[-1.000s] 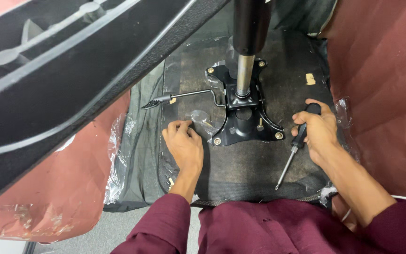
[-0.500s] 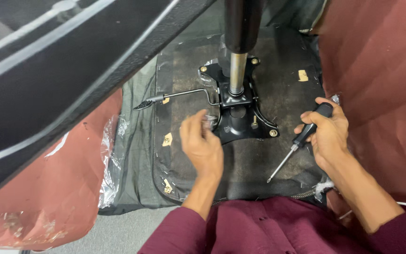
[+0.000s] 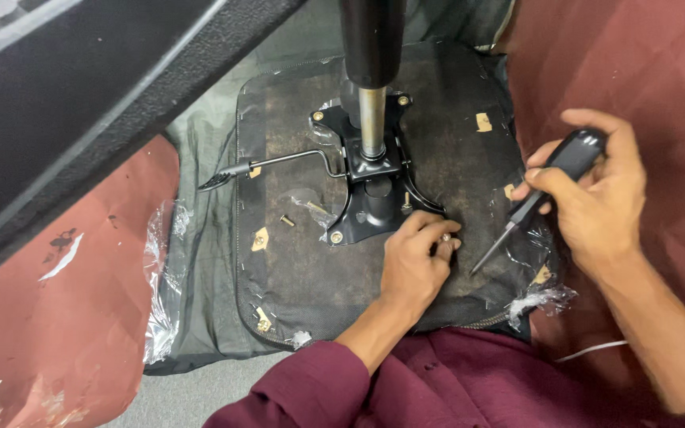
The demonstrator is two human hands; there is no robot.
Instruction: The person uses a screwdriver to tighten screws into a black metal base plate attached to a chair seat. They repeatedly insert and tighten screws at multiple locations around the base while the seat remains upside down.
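The left hand (image 3: 414, 265) rests on the dark underside of an upturned chair seat (image 3: 453, 87), its fingers (image 3: 436, 231) pinched narrow around a small screw (image 3: 445, 237) at the lower right corner of the black metal mounting plate (image 3: 370, 202). That corner appears to lack the brass-coloured fastener that shows at the plate's other corners, so the screw seems held there to go into the free hole; the hole itself is hidden under the fingertips.

The right hand (image 3: 596, 202) is closed round the black handle of a screwdriver (image 3: 545, 190). The shaft slants down and to the left, its tip just right of the left fingers and near the screw but apart from it, kept ready rather than engaged.

The seat lies face down, which puts the plate and its holes uppermost and within reach. A chrome column with a black sleeve (image 3: 372, 71) rises from the plate's middle, straight above the left fingers. A thin lever (image 3: 279, 162) runs off to the left of them, and a loose screw (image 3: 287, 221) lies on the seat bottom further left, beside crumpled clear plastic wrap (image 3: 304, 198). Red upholstery (image 3: 628, 63) wrapped in film flanks the seat on both sides, beyond each hand. Maroon sleeves (image 3: 303, 384) cover the person's forearm and lap below.
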